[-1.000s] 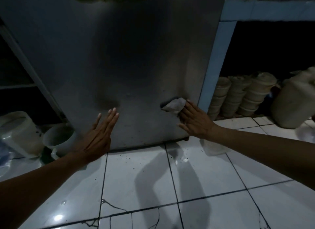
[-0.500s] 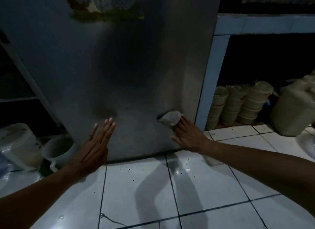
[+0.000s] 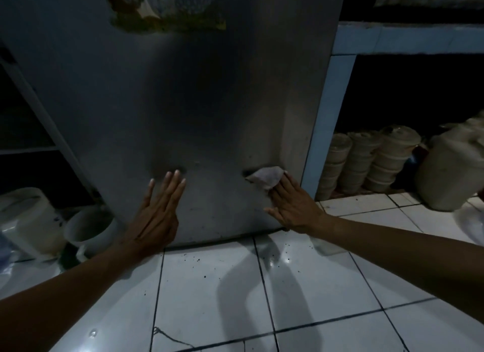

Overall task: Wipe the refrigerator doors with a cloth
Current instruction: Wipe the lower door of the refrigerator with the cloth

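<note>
The grey refrigerator door [image 3: 188, 97] fills the upper middle of the head view, dim and streaked. My right hand [image 3: 293, 205] lies flat against its lower right part and presses a small white cloth [image 3: 265, 177] under the fingertips. Part of the cloth sticks out to the left of the fingers. My left hand [image 3: 157, 210] rests flat on the lower left of the door, fingers spread, holding nothing. A worn sticker [image 3: 167, 8] sits near the door's top.
White floor tiles [image 3: 214, 294] lie below the door. Left of the fridge stand a white container [image 3: 28, 220] and a white cup [image 3: 89, 228]. To the right, a blue frame [image 3: 327, 126] borders a dark recess holding stacked pots [image 3: 366, 157] and a large jug [image 3: 450, 168].
Both hands sit a little lower in the picture than before as the view tilted upward, showing more of the sticker. The right hand with the cloth stays near the door's lower right edge.
</note>
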